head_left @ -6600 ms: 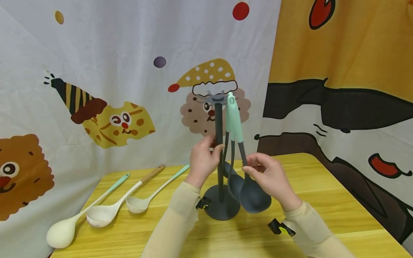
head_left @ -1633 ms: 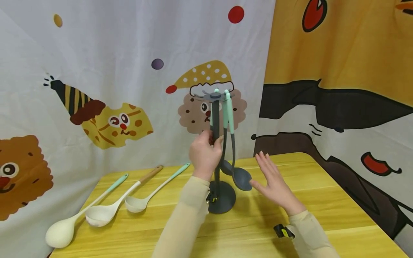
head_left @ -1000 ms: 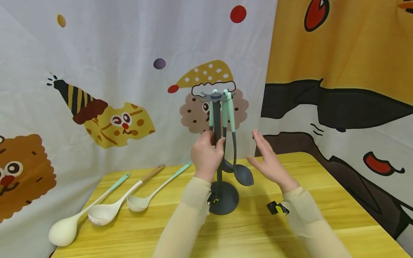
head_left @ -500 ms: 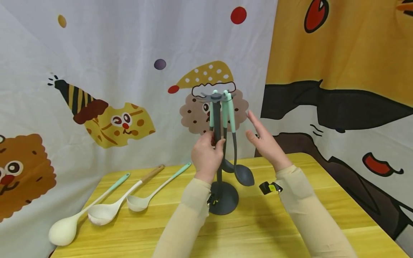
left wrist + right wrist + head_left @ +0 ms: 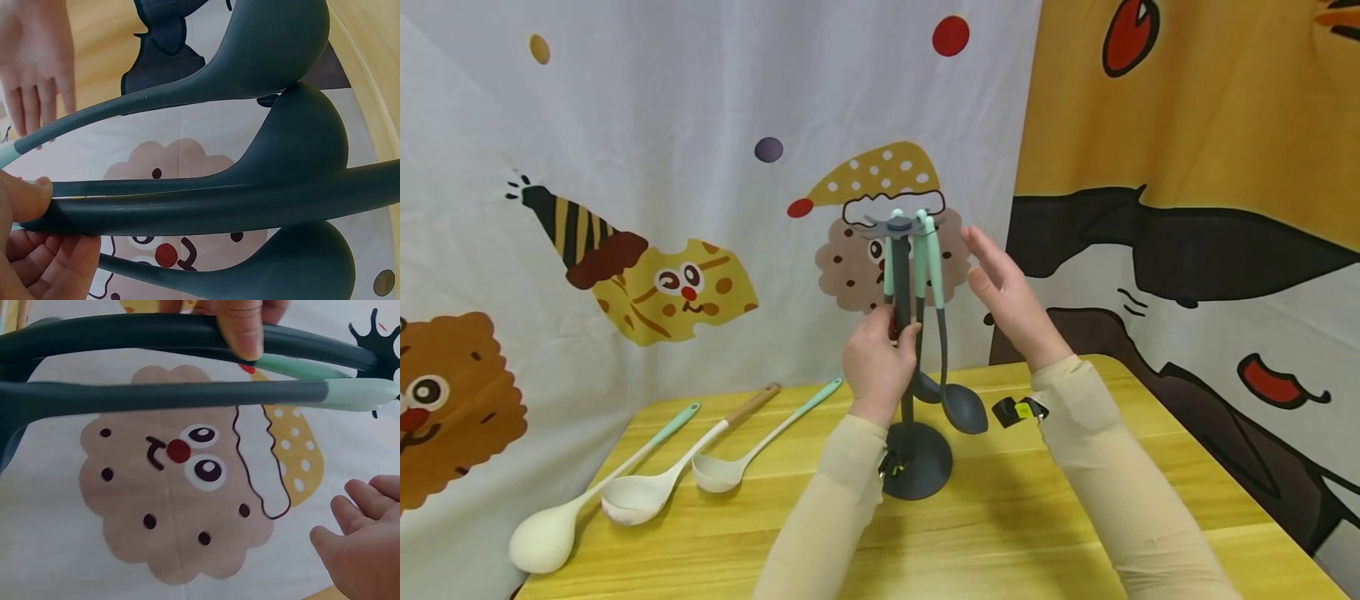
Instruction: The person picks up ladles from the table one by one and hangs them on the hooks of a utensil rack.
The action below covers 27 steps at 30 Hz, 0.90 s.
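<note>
A dark grey utensil stand (image 5: pixel 921 471) stands upright on the table, with a round base and a hooked top (image 5: pixel 898 225). My left hand (image 5: pixel 880 362) grips its pole (image 5: pixel 187 215) between thumb and fingers. Dark ladles with mint handles hang from the hooks; one ladle (image 5: pixel 964 408) is at the right front, and another ladle (image 5: pixel 927 388) is partly hidden behind the pole. Three ladle heads surround the pole in the left wrist view. My right hand (image 5: pixel 1015 304) is raised to the right of the handles, fingers straight, apart from them and holding nothing.
Three pale ladles lie in a row on the table's left side: a mint-handled one (image 5: pixel 542 537), a wooden-handled one (image 5: pixel 636 500) and a smaller mint-handled one (image 5: pixel 718 473). A printed cloth (image 5: pixel 700 100) hangs behind the wooden table (image 5: pixel 985 550).
Earlier my right hand held the front ladle's shaft; it has let go, opened and risen beside the handles. The hanging ladles have turned round the pole. My left hand stays on the pole.
</note>
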Tool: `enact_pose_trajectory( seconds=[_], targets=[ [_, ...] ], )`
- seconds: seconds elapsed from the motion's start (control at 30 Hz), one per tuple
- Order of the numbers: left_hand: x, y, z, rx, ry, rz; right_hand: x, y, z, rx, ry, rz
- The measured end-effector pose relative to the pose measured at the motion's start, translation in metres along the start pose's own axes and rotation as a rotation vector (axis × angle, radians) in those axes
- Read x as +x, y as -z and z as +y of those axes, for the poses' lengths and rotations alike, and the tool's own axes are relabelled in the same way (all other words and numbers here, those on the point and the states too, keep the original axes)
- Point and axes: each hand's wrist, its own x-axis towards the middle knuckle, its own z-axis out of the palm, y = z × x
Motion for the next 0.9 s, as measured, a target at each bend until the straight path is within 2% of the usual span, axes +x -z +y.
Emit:
enact_pose_trajectory(
  seconds=[0.3, 0.57, 0.9],
  targets=[
    [0.000, -0.001, -0.001, -0.008, -0.015, 0.005, 0.020, -0.007, -0.015, 0.028, 0.093, 0.101],
    [-0.001, -0.002, -0.002, -0.024, -0.016, 0.006, 0.033, -0.013, -0.025, 0.027, 0.121, 0.153],
    [-0.001, -0.002, -0.003, -0.019, -0.023, 0.003, 0.044, -0.022, -0.029, 0.051, 0.071, 0.104]
  ],
)
